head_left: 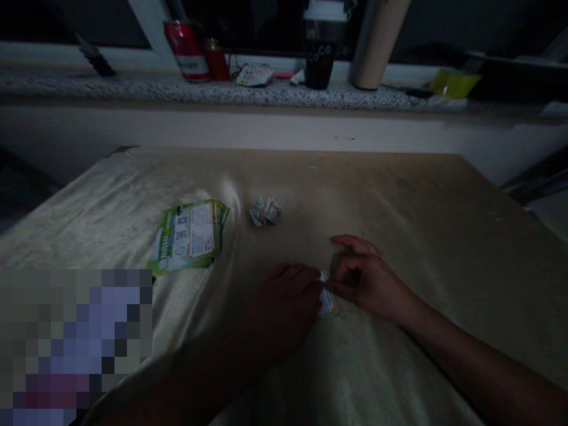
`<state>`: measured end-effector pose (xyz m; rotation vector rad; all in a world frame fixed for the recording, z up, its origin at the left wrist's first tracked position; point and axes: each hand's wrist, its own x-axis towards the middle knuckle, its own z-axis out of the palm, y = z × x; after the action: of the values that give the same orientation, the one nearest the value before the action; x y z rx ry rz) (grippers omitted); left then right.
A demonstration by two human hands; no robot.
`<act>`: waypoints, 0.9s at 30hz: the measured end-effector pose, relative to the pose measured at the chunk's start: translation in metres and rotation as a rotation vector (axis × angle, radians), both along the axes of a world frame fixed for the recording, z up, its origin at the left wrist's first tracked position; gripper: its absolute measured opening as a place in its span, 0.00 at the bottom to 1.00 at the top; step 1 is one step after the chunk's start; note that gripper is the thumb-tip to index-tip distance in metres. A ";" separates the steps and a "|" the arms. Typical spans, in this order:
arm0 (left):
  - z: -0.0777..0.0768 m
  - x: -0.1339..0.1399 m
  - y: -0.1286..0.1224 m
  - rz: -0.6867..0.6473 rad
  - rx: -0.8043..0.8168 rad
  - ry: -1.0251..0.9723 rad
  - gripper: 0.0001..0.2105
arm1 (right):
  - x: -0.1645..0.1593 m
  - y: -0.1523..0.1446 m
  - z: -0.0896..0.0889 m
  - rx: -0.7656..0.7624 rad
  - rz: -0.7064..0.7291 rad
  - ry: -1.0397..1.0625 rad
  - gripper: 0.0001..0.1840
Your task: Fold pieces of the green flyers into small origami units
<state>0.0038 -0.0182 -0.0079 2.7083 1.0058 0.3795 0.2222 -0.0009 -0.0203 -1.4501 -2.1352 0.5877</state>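
Partly under the left hand (286, 305), a printed slip (329, 304) is getting pinched by the right hand (370, 281), left's probably steadying it, can't tell if that one's gripping

Up on the speckled sill (275, 96) I've got a red can (189, 52), and right beside it a smaller red container (217, 62)! Across to the right, here's a dark cup (320, 62) lettered COCO under a pale lid (326, 10), then a tall tan cylinder (381, 44), and further along a yellow-green item (455, 84), too dim for me to identify.
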 end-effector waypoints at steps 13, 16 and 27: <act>0.004 -0.005 -0.001 0.007 -0.057 -0.047 0.16 | 0.017 -0.009 0.005 -0.078 0.154 -0.027 0.31; 0.004 -0.005 0.000 -0.009 -0.043 -0.057 0.16 | 0.017 -0.006 0.004 -0.065 0.135 0.043 0.23; 0.007 -0.001 -0.006 0.032 -0.030 0.027 0.15 | -0.001 -0.001 -0.006 0.050 -0.052 0.025 0.05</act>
<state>0.0025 -0.0241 -0.0010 2.6804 1.0547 0.3323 0.2216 -0.0014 -0.0262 -1.4589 -2.0717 0.5275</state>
